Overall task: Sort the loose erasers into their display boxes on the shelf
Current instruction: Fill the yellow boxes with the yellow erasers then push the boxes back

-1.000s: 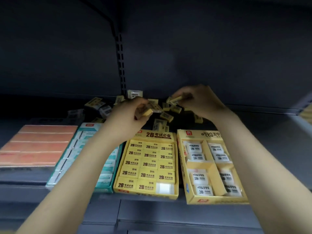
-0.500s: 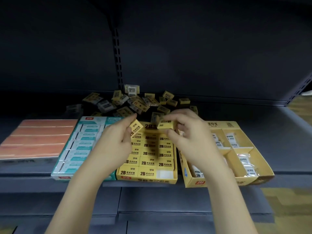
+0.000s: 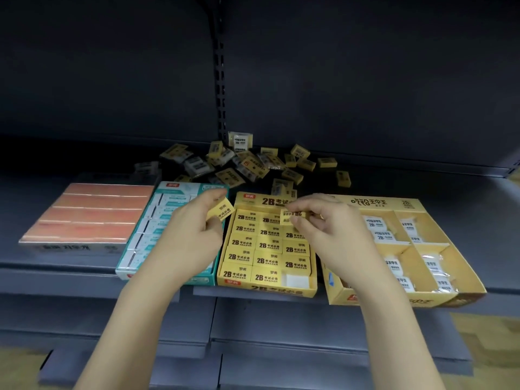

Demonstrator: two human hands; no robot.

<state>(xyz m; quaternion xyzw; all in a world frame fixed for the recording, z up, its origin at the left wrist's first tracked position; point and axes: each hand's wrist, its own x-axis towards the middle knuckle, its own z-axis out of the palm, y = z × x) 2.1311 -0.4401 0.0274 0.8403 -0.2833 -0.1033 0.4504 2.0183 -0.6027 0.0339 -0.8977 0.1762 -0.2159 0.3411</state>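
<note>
- Since half a second ago, both hands have come a little lower and nearer the yellow cardboard 2B display box (image 3: pixel 254 288); each keeps its eraser.
- Head view: left hand (image 3: pixel 194 235) has its grip clamped, thumb and fingers, on a small yellow paper-sleeved eraser (image 3: pixel 221 213), held above the seam between the teal-and-white cardboard box (image 3: pixel 168 190) and the 2B box.
- Right hand (image 3: pixel 334 229) pinches a second yellow sleeved eraser (image 3: pixel 289 216) over the back right row of the 2B box.
- That box holds rows of yellow erasers; its front right slot shows white.
- Loose pile of wrapped erasers (image 3: pixel 242 164) lies at the back of the dark grey metal shelf (image 3: pixel 422 181).
- Wide yellow divided cardboard tray (image 3: pixel 422 205) stands just right, holding white-wrapped erasers.
- Orange flat carton (image 3: pixel 92 215) sits far left.
</note>
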